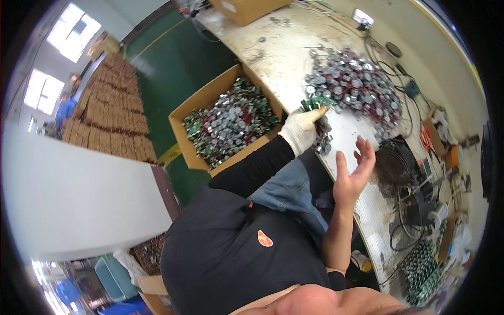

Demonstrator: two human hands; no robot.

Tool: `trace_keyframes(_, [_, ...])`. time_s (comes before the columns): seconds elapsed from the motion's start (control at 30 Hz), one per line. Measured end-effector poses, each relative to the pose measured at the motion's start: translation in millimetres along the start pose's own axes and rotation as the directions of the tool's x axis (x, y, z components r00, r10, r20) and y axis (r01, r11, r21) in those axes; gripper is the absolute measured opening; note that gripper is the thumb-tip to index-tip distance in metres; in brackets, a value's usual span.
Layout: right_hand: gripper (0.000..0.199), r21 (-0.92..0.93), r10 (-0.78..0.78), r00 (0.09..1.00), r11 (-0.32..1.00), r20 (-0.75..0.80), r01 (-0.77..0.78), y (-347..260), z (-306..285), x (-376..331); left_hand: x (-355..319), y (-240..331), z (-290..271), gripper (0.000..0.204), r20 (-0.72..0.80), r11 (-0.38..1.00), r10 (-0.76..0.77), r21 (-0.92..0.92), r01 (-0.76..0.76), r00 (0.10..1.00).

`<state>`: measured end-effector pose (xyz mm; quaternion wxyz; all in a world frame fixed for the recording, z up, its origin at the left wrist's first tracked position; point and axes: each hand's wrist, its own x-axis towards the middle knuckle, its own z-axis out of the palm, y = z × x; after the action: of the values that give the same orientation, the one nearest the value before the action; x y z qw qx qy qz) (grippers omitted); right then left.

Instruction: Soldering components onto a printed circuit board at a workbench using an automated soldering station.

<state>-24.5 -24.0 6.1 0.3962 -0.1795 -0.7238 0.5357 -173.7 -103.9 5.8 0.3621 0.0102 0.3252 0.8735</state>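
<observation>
My left hand (pixel 299 131), in a white glove with a black sleeve above it, grips a bunch of small green circuit boards (pixel 314 102) at the table's front edge. Small round silver parts (pixel 322 143) hang below that hand. Bare and empty, my right hand (pixel 355 176) is raised over the near edge, palm up with fingers spread. Beyond both hands lies a heap of silver disc-shaped parts with dark red wires (pixel 357 84). Left of my gloved hand stands an open cardboard box (pixel 218 88), filled with similar silver parts and green boards (pixel 247 94).
A black round-fronted device (pixel 396 161) sits on the worn white table (pixel 281 55), among cables and tools. Farther right are a white spool (pixel 438 214) and stacked green boards (pixel 422 273). Another cardboard box (pixel 244 10) stands at the far end. Brown stacks (pixel 107 105) fill the left background.
</observation>
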Motion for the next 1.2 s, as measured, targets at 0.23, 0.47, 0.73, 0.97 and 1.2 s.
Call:
trace_keyframes(0.23, [0.053, 0.195, 0.092, 0.975, 0.972, 0.201, -0.132, -3.8, 0.3, -25.7, -34.1, 112.0, -97.1, 0.005, -0.271, 0.969, 0.207, -0.075, -0.235, 0.940])
trace_keyframes(0.47, [0.045, 0.251, 0.160, 0.913, 0.931, 0.374, -0.266, 2.2, 2.8, -45.8, -71.5, 139.0, -363.5, 0.025, -0.586, 0.914, 0.397, 0.324, -0.244, 0.706])
trace_keyframes(0.73, [0.024, 0.230, 0.370, 0.783, 0.815, 0.500, -0.532, 27.5, -14.2, -77.9, -42.2, 56.4, -89.7, 0.034, 0.019, 0.244, 0.424, 0.960, -0.134, 0.906])
trace_keyframes(0.97, [0.023, 0.276, 0.483, 0.753, 0.726, 0.447, -0.629, 30.9, -68.2, -125.3, 40.2, 46.9, -35.8, 0.028, 0.345, -0.401, 0.393, 0.898, -0.179, 0.852])
trace_keyframes(1.2, [0.024, 0.275, 0.534, 0.784, 0.739, 0.317, -0.615, 21.9, -109.0, -151.8, 104.6, 37.5, -39.6, 0.044, 0.029, -0.324, 0.221, 0.945, 0.045, 0.975])
